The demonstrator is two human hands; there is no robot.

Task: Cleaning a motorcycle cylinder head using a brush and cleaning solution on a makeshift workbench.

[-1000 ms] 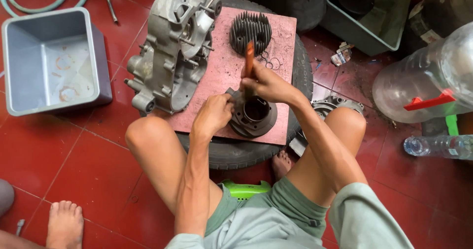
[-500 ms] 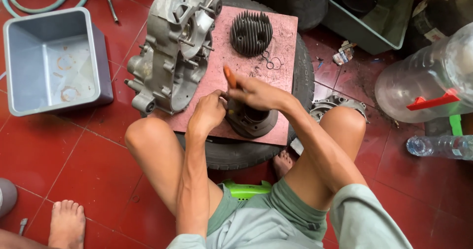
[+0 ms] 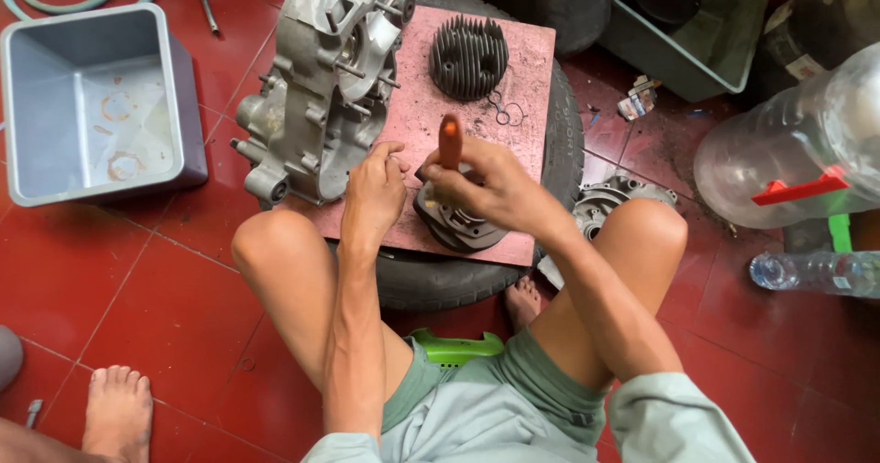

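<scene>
We sit on the red tile floor (image 3: 110,316) with a pink board (image 3: 522,78) laid flat over a tyre (image 3: 440,280) between our knees; the tyre lifts the board to a handy working height. Near the board's close edge sits the finned engine cylinder (image 3: 458,220). Our left hand (image 3: 374,192) rests against the cylinder's left side with fingers curled, apparently steadying it so it cannot slide on the board. Our right hand (image 3: 486,188) is closed around a tool with an orange handle (image 3: 450,142), held upright over the cylinder; the working end is hidden by the hand, so we cannot tell what it touches.

On the board's left side, overhanging its edge, lies a grey crankcase half (image 3: 321,87), and at the far end a black finned cylinder head (image 3: 468,57) with thin wire rings (image 3: 504,110) just beside it. Between these parts the board has a bare strip, room enough to shift the cylinder forward.

Left of the board stands a grey plastic tub (image 3: 92,105). Right of the board are an engine cover (image 3: 610,202) by our knee, a large clear water jug (image 3: 788,151), and a small bottle (image 3: 816,272). Another person's bare foot (image 3: 117,417) is well apart from the board, at lower left.
</scene>
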